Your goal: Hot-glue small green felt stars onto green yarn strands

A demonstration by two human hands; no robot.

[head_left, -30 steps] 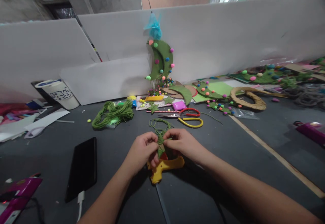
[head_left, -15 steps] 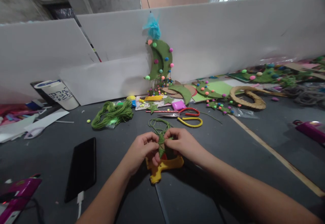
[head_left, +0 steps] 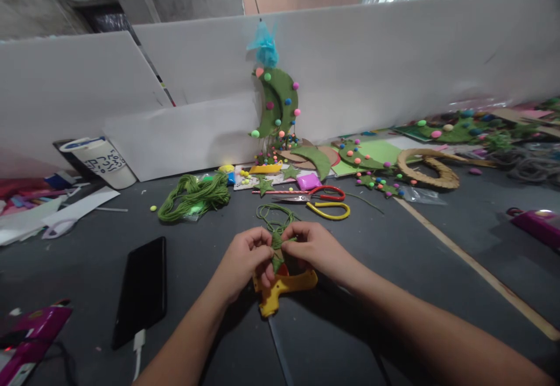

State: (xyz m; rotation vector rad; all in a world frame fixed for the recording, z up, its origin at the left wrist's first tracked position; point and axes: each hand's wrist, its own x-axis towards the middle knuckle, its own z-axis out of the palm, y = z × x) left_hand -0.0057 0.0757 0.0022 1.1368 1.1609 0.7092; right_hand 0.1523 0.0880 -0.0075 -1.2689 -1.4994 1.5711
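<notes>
Between my two hands is a small cardboard star (head_left: 277, 262), partly wrapped in green yarn, with bare brown card showing in its middle. My left hand (head_left: 247, 259) is closed on its left side, thumb and fingers pinching it. On the opposite side my right hand (head_left: 315, 251) is closed in a pinch on the yarn at the star's edge; its fingertips partly hide the grip. A loose length of green yarn (head_left: 273, 216) lies in loops just beyond my fingers. Right below the star rests a yellow glue gun (head_left: 291, 283) with a glue stick (head_left: 280, 351) protruding toward me.
Scissors (head_left: 328, 210) with red and yellow handles lie ahead, near a green yarn skein (head_left: 195, 196). A black phone (head_left: 140, 292) is at left. Finished stars (head_left: 265, 186) and a pompom-covered green crescent (head_left: 286, 103) stand along the white partition (head_left: 196, 65).
My fingers have shifted very slightly around the star, and its wrapped top shows a little more between them. Everything else stays in place.
</notes>
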